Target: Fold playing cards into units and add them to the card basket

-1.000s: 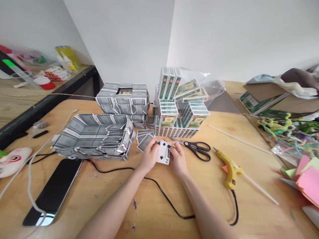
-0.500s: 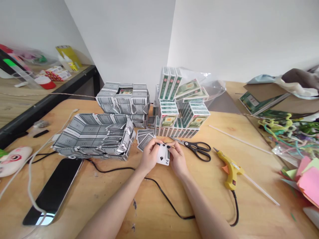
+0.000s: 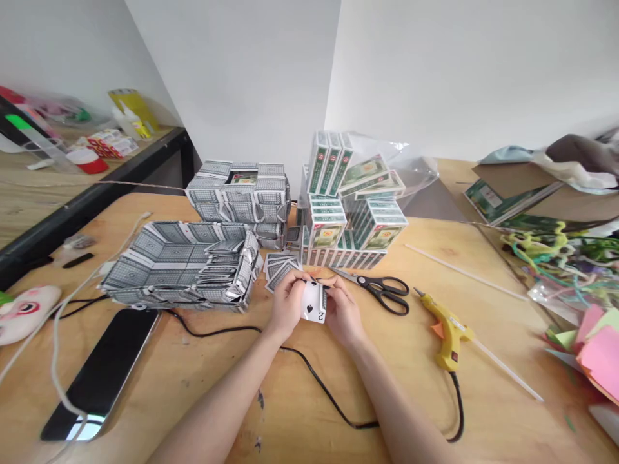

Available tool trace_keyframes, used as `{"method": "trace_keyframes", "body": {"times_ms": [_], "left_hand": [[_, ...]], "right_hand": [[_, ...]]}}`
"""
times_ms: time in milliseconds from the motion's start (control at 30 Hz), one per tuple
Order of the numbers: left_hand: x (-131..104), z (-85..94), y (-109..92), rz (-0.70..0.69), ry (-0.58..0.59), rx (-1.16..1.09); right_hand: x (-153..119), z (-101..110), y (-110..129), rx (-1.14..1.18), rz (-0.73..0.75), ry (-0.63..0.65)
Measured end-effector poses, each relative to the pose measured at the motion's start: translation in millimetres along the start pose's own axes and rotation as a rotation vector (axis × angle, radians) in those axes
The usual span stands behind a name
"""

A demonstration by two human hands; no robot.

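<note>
A playing card (image 3: 312,308), a two of spades facing up, is pinched between both hands above the table. My left hand (image 3: 289,305) grips its left edge. At its right edge, my right hand (image 3: 344,310) has the fingers closed, and a strip of the patterned back shows there, so that side looks folded over. Several loose cards (image 3: 280,270) lie face down just beyond my left hand. Black-handled scissors (image 3: 387,289) rest to the right of my right hand. A tray built from folded cards (image 3: 159,258) holds more folded cards (image 3: 220,270) at its right end.
Boxed card decks (image 3: 345,251) are stacked at the back, beside a second folded-card structure (image 3: 242,193). A yellow glue gun (image 3: 449,332) lies at right, its black cord (image 3: 314,380) crossing the table. A phone (image 3: 101,374) lies at left. Pink paper (image 3: 599,354) is at far right.
The right side of the card now shows more of a bent-over strip with the patterned back. Both hands have shifted only slightly.
</note>
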State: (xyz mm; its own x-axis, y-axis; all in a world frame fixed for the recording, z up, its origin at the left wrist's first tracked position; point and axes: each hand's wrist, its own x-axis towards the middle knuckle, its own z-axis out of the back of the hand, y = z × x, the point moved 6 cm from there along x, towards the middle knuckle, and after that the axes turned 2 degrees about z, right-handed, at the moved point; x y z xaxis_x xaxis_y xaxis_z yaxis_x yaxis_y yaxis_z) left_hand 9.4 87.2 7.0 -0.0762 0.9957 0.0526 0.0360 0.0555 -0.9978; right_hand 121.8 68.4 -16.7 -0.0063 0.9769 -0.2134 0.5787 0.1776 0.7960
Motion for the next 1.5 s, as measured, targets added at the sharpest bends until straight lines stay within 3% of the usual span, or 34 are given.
{"method": "trace_keyframes", "body": {"times_ms": [200,333,467,633,800,933,1067,1333,1400,1500], "left_hand": [[-0.2,0.5,-4.7,-0.095,0.046,0.101],[-1.7,-0.6,-6.1,-0.141,0.096,0.137],[-5.5,-3.9,-8.0,-0.191,0.162,0.221],[-7.8,-2.6,-13.9,-0.241,0.198,0.2],[-2.6,-0.2,-7.8,-0.149,0.147,0.126],[1.9,-0.3,-0.6,-0.122,0.076,0.191],[3.3,0.9,3.8,-0.092,0.056,0.122],[2.1,5.3,21.2,0.124,-0.014,-0.036],[2.7,5.1,20.0,0.116,-0.012,0.009],[3.2,2.6,8.8,-0.006,0.023,0.175]], "right_hand": [[0.6,-0.6,1.4,0.013,-0.062,0.085],[1.6,3.5,-0.6,-0.08,-0.108,0.054],[2.8,3.0,-0.8,-0.122,-0.138,0.145],[6.2,7.9,5.0,-0.249,-0.004,0.113],[5.6,9.6,6.5,-0.434,0.142,0.034],[4.4,6.8,8.9,-0.48,0.205,0.058],[4.2,5.7,11.6,-0.499,0.221,0.088],[3.3,2.5,9.2,-0.47,0.201,0.118],[3.6,2.9,8.3,-0.449,0.17,0.118],[3.8,4.6,8.4,-0.456,0.117,0.105]]}}
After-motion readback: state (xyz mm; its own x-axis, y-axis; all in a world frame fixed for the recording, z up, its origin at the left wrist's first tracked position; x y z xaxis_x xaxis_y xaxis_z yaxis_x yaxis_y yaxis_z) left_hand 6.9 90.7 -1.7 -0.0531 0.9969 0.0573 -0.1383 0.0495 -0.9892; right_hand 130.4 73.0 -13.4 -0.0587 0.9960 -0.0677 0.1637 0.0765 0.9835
